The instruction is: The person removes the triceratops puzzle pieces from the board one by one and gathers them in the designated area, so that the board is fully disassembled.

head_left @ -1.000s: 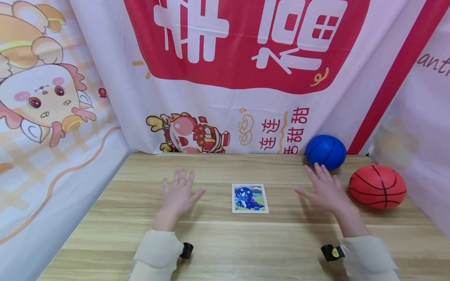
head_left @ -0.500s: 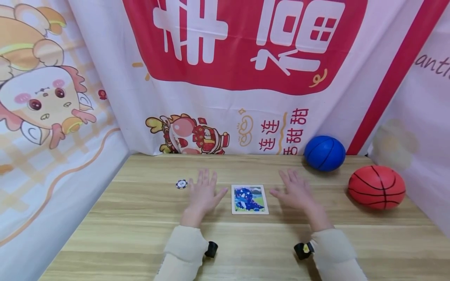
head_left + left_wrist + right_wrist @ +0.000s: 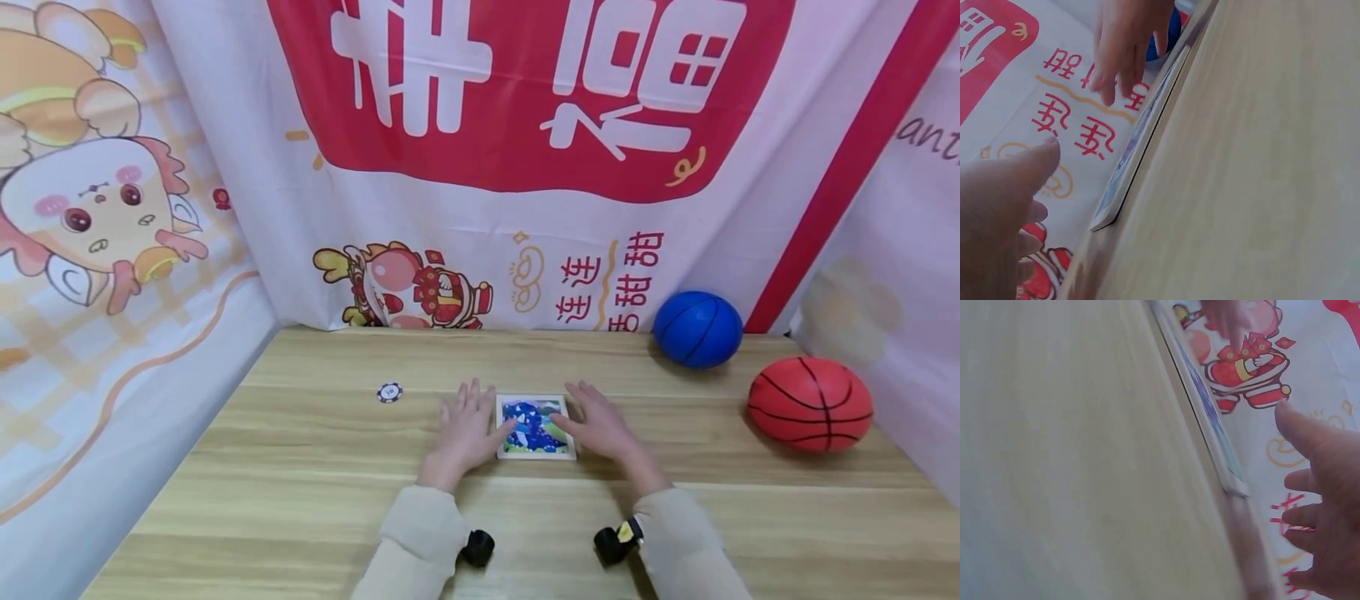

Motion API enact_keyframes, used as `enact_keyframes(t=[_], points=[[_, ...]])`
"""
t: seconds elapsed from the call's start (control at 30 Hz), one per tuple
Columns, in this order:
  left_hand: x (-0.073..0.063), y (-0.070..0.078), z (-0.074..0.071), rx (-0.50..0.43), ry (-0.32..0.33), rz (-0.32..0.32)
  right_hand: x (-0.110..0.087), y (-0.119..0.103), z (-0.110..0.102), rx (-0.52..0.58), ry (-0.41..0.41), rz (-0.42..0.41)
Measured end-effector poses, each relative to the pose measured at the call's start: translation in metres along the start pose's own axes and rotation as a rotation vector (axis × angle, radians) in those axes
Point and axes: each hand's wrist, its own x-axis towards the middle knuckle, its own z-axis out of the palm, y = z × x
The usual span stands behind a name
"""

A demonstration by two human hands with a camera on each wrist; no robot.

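A square picture board (image 3: 534, 433) with a white border and a blue horned dinosaur lies flat on the wooden table. My left hand (image 3: 463, 429) is at its left side, fingers spread and thumb over the picture in the head view. On the other side, my right hand (image 3: 600, 423) mirrors it, its thumb overlapping the board's right edge. Both wrist views show the board edge-on: in the left one, the left thumb (image 3: 1041, 162) is held apart from the board (image 3: 1129, 159); in the right one, the right hand's fingers (image 3: 1302, 515) are loosely bent beside it, holding nothing.
A round black-and-white chip (image 3: 389, 392) lies left of my left hand. A blue ball (image 3: 698, 329) stands at the back right, with a red ball (image 3: 811, 404) nearer. Printed cloth (image 3: 450, 200) hangs along the table's back edge (image 3: 525, 330).
Both hands have come inward from the sides to the board, fingers still spread. The chip, hidden a second ago by my left hand, now shows. Board and balls stay put.
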Motion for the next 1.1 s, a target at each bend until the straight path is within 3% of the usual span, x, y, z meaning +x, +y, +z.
enact_keyframes(t=[0.2, 0.37, 0.7, 1.1], points=[[0.005, 0.002, 0.016, 0.046, -0.02, 0.073, 0.004, 0.01, 0.017, 0.046, 0.087, -0.043], [0.004, 0.006, 0.024, 0.035, -0.033, 0.134, 0.004, 0.012, 0.026, -0.012, 0.098, -0.046], [0.0, 0.006, 0.035, 0.017, -0.053, 0.25, 0.003, 0.011, 0.032, -0.021, 0.111, -0.045], [-0.001, 0.006, 0.036, 0.047, -0.063, 0.279, 0.004, 0.011, 0.033, -0.018, 0.143, -0.054]])
